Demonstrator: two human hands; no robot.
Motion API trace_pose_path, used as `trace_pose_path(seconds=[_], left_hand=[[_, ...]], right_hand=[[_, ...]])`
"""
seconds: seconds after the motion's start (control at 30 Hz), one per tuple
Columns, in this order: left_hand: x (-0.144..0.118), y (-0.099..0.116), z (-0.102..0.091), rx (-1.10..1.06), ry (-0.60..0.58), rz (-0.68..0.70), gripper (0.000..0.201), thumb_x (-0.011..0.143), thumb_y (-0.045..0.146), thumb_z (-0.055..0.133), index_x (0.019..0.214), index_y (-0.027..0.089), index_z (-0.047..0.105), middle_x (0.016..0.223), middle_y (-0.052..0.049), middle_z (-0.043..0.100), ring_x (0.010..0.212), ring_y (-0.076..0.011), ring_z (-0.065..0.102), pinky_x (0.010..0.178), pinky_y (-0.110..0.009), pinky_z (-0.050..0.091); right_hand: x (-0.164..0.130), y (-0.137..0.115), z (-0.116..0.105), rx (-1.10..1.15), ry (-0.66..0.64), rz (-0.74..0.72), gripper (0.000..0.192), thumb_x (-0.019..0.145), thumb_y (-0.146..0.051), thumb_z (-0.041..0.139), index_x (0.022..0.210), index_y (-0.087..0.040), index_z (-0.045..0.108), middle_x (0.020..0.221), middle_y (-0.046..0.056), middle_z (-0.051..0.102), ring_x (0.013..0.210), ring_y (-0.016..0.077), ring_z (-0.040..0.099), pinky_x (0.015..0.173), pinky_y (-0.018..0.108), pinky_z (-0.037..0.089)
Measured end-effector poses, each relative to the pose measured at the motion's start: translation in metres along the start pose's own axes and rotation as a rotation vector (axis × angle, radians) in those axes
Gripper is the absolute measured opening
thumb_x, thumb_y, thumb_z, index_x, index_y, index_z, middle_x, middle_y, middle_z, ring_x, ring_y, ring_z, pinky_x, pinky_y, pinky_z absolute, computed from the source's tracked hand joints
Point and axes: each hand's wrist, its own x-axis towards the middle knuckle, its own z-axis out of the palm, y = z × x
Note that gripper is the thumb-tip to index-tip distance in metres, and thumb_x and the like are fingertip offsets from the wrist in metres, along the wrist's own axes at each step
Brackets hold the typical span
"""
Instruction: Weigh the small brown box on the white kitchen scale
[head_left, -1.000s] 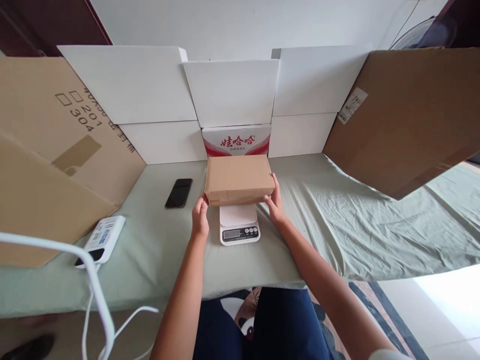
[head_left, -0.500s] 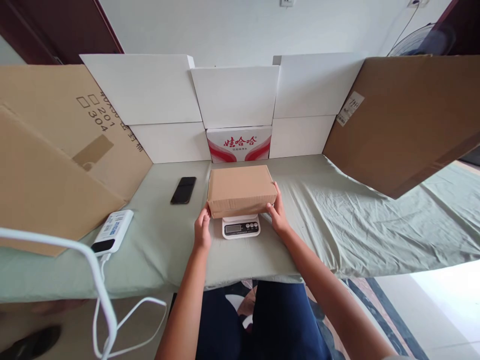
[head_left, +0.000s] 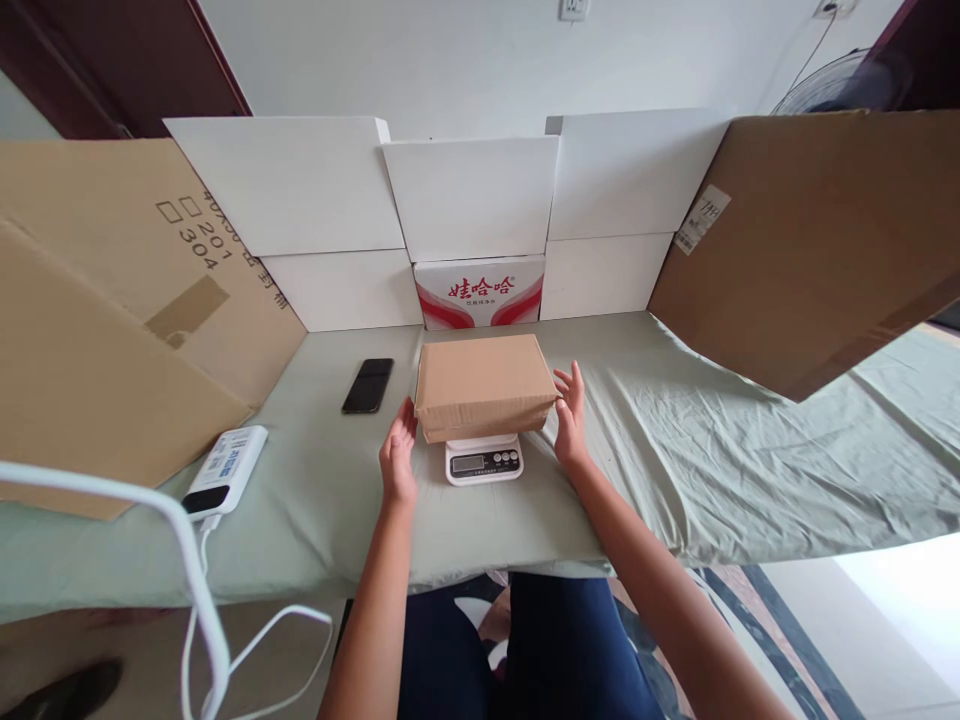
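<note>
A brown cardboard box rests on a small white kitchen scale in the middle of the green-covered table. My left hand is just off the box's left end, fingers apart, holding nothing. My right hand hovers beside the box's right end, fingers spread, a small gap between it and the box. The scale's display and buttons face me below the box.
A black phone lies left of the box. A white power bank with a white cable sits at the left front. White boxes and a red-printed carton line the back; big cardboard sheets lean at both sides.
Both hands lowered the box onto the scale, then let go and drew slightly outward; a second ago they gripped its ends above the scale.
</note>
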Motion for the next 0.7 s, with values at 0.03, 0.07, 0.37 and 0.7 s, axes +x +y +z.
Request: trace_pose_path(seconds=[0.03, 0.07, 0.37, 0.7], left_hand=[[0.0004, 0.0005, 0.0002, 0.004, 0.003, -0.004, 0.083, 0.085, 0.080, 0.058, 0.145, 0.024, 0.067, 0.162, -0.017, 0.053, 0.153, -0.0351, 0.046, 0.125, -0.048, 0.039], [0.0007, 0.0006, 0.0004, 0.007, 0.005, -0.006, 0.083, 0.085, 0.081, 0.057, 0.145, 0.025, 0.067, 0.162, -0.017, 0.053, 0.153, -0.0353, 0.046, 0.125, -0.048, 0.039], [0.0021, -0.0034, 0.0006, -0.001, -0.001, -0.023, 0.086, 0.082, 0.084, 0.058, 0.144, 0.024, 0.068, 0.160, -0.018, 0.055, 0.151, -0.0352, 0.049, 0.124, -0.048, 0.041], [0.0015, -0.0057, 0.0004, -0.010, -0.008, -0.022, 0.086, 0.083, 0.085, 0.056, 0.143, 0.025, 0.069, 0.158, -0.017, 0.057, 0.149, -0.0360, 0.051, 0.122, -0.048, 0.042]], right_hand=[[0.0009, 0.0007, -0.0002, -0.002, 0.014, 0.011, 0.078, 0.099, -0.068, 0.044, 0.168, -0.041, 0.020, 0.157, 0.011, 0.048, 0.140, 0.0337, 0.054, 0.117, 0.062, 0.045], [0.0017, 0.0016, -0.0003, -0.004, 0.023, 0.019, 0.077, 0.099, -0.067, 0.043, 0.167, -0.041, 0.020, 0.156, 0.011, 0.049, 0.140, 0.0336, 0.055, 0.117, 0.063, 0.045], [0.0046, 0.0014, 0.0010, 0.032, 0.008, 0.057, 0.074, 0.099, -0.069, 0.044, 0.163, -0.033, 0.036, 0.152, 0.013, 0.055, 0.136, 0.0341, 0.059, 0.115, 0.059, 0.049], [0.0060, -0.0006, 0.0022, 0.062, -0.037, 0.088, 0.080, 0.095, -0.077, 0.047, 0.157, -0.027, 0.047, 0.152, 0.015, 0.060, 0.143, 0.0362, 0.055, 0.118, 0.056, 0.047]])
